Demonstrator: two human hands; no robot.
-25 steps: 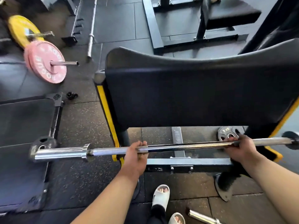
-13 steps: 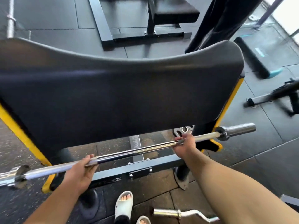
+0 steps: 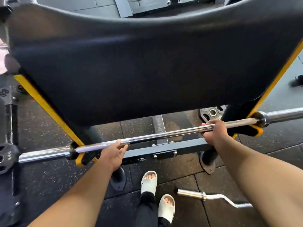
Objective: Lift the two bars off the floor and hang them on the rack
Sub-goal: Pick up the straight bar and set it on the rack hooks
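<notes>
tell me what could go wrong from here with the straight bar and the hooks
1. The left hand looks loosened on the straight bar, fingers partly open. If that end is not fully in the left yellow hook, it could roll out.
2. The curl bar lies on the floor beside the white slides; a step back might catch it.
3. The right hand grips near the right hook, so pinching seems possible.
</notes>
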